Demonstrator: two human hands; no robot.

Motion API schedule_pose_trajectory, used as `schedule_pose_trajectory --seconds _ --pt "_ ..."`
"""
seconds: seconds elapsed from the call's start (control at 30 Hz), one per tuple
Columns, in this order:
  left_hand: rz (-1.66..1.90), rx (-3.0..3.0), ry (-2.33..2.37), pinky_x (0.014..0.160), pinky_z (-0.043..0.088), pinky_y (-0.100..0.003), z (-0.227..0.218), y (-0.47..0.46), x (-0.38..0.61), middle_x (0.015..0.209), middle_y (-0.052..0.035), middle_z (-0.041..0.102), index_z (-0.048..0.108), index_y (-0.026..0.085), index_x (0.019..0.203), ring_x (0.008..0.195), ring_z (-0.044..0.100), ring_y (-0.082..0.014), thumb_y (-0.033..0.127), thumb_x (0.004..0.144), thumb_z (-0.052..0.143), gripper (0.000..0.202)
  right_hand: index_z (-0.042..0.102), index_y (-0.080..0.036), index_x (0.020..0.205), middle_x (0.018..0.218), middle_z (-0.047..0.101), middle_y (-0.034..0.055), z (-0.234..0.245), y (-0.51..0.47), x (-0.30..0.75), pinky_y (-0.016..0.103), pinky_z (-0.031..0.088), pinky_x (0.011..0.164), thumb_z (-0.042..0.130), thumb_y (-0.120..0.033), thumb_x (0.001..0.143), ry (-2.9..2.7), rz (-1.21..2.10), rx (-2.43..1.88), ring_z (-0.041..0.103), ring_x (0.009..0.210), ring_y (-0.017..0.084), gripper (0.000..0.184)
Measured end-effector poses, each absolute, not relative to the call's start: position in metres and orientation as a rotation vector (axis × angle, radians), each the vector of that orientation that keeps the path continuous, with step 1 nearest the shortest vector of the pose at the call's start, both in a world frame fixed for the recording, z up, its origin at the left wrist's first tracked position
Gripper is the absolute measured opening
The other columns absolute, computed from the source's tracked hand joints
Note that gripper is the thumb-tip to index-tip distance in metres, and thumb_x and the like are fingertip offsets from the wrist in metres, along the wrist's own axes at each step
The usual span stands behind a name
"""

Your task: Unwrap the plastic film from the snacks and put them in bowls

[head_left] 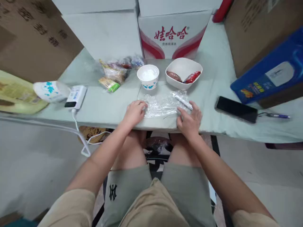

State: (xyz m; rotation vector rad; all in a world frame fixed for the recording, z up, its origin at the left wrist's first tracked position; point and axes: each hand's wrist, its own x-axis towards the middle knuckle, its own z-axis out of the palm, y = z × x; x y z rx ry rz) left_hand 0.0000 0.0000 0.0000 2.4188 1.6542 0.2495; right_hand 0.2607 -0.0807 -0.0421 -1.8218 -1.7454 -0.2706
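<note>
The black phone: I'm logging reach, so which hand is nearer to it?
Right. The right hand is left of the black phone, at the right end of the clear plastic; the left hand is farther away, at the plastic's left end.

Between my two hands I have a sheet of clear plastic film (158,106), thin, glossy and crinkled all over, spread fairly flat on the table (106,108) close to its front edge. Its left edge reaches my left fingers (142,104). Across its right part slants a slim, pale, stick-like object (182,101) (too blurred for me to name), its far end toward the left, its near end at my right fingers (193,104).
</note>
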Motion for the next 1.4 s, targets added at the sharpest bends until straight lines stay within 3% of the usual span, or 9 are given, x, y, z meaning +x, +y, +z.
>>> schedule_pose_trajectory --seconds 0.23,0.43,0.5,0.67,0.83,0.93,1.1,1.27,1.4 --pt "0.329 2.524 1.253 0.117 0.039 -0.043 -0.005 0.035 -0.029 0.135 -0.0069 0.065 0.069 0.021 0.112 0.135 0.053 -0.0239 0.001 0.077 0.046 0.047 0.066 -0.026 0.129 0.127 0.069 0.0083 -0.015 -0.106 0.255 0.048 0.029 0.112 0.049 -0.027 0.096 -2.174 -0.136 -1.721 0.052 0.131 0.03 0.037" --pt "0.967 2.216 1.873 0.103 0.049 -0.045 0.01 0.005 -0.027 0.118 -0.0141 0.064 0.064 0.016 0.113 0.114 0.061 -0.0283 0.016 0.086 0.057 0.028 0.068 -0.018 0.12 0.118 0.072 0.0132 0.011 -0.14 0.235 0.04 0.042 0.081 0.05 -0.031 0.096 -2.353 0.047 -1.874 0.065 0.099 0.03 0.032" --pt "0.853 2.314 1.636 0.1 0.051 -0.043 0.017 -0.024 -0.013 0.114 -0.0127 0.066 0.064 0.016 0.115 0.11 0.063 -0.0264 0.017 0.087 0.055 0.029 0.064 -0.017 0.129 0.115 0.073 0.015 0.018 -0.148 0.226 0.041 0.043 0.082 0.052 -0.032 0.096 -2.381 0.129 -1.856 0.065 0.101 0.032 0.038" --pt "0.247 2.59 0.892 0.12 0.032 -0.054 0.015 -0.081 0.011 0.152 -0.007 0.053 0.053 0.027 0.142 0.148 0.038 -0.0335 0.018 0.081 0.069 0.063 0.056 -0.021 0.139 0.117 0.075 0.0125 0.036 -0.165 0.217 0.051 0.04 0.101 0.051 -0.035 0.097 -2.275 0.43 -1.67 0.054 0.134 0.034 0.045" --pt "0.502 2.412 0.956 0.117 0.037 -0.052 -0.004 -0.09 0.006 0.128 -0.0053 0.072 0.069 0.024 0.115 0.138 0.053 -0.0263 0.026 0.097 0.054 0.023 0.06 -0.026 0.128 0.127 0.07 0.0091 0.026 -0.176 0.252 0.045 0.046 0.103 0.048 -0.021 0.094 -2.01 0.442 -1.452 0.061 0.125 0.026 0.037" --pt "0.747 2.145 1.052 0.114 0.042 -0.051 -0.008 -0.092 0.0 0.112 -0.0068 0.078 0.072 0.023 0.106 0.127 0.063 -0.0253 0.031 0.098 0.052 0.023 0.052 -0.026 0.138 0.139 0.061 0.0127 0.002 -0.175 0.274 0.05 0.045 0.107 0.047 -0.016 0.09 -1.942 0.29 -1.5 0.056 0.132 0.029 0.049" --pt "0.849 1.666 1.145 0.094 0.057 -0.04 -0.005 -0.098 -0.002 0.109 -0.0106 0.078 0.074 0.02 0.096 0.11 0.072 -0.0265 0.048 0.091 0.063 0.031 0.045 -0.027 0.145 0.152 0.05 0.0149 -0.017 -0.156 0.264 0.064 0.034 0.115 0.066 -0.036 0.087 -2.072 0.376 -1.401 0.036 0.148 0.038 0.061" --pt "0.851 1.556 1.226 0.081 0.06 -0.034 -0.001 -0.095 -0.002 0.102 -0.0089 0.079 0.072 0.019 0.097 0.093 0.074 -0.0219 0.049 0.085 0.069 0.033 0.064 -0.026 0.116 0.097 0.076 0.0047 0.0 -0.129 0.228 0.051 0.049 0.104 0.062 -0.035 0.09 -1.752 0.754 -1.327 0.072 0.098 0.024 0.028" --pt "0.893 1.551 1.289 0.079 0.058 -0.032 0.0 -0.085 -0.004 0.086 -0.0059 0.077 0.071 0.019 0.087 0.083 0.072 -0.0194 0.046 0.081 0.071 0.028 0.064 -0.021 0.091 0.072 0.069 0.0005 0.005 -0.113 0.215 0.03 0.055 0.064 0.057 -0.037 0.09 -1.314 0.969 -1.409 0.067 0.064 0.015 0.017"
